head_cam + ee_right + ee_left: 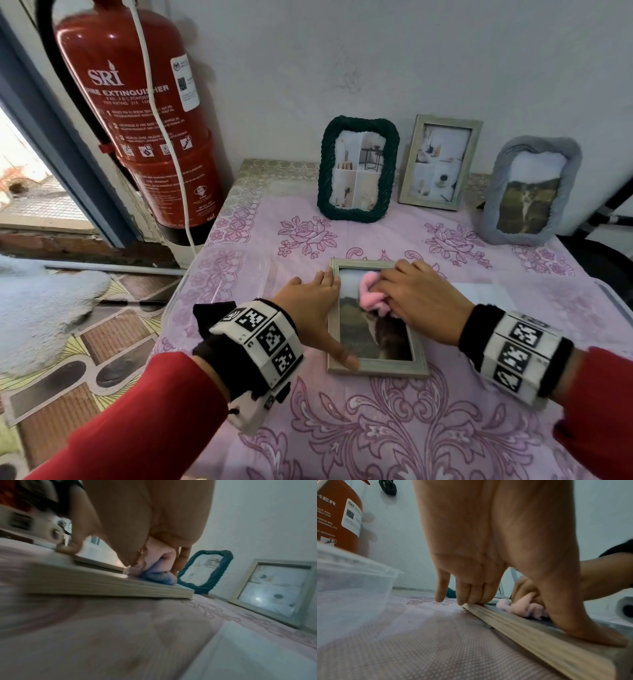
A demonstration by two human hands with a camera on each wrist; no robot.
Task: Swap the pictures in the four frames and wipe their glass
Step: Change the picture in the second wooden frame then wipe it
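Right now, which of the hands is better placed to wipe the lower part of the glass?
Right hand: it grips the pink cloth on the glass. Left hand presses the wooden frame steady.

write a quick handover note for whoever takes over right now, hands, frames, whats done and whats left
Left hand: flat, fingers pressing the left edge of the flat frame.
Right hand: holds the pink cloth on that frame's glass.
Green frame, pale frame and grey frame stand at the wall.
Done: cannot tell which are swapped or wiped.
Left: finish this glass, stand it up.
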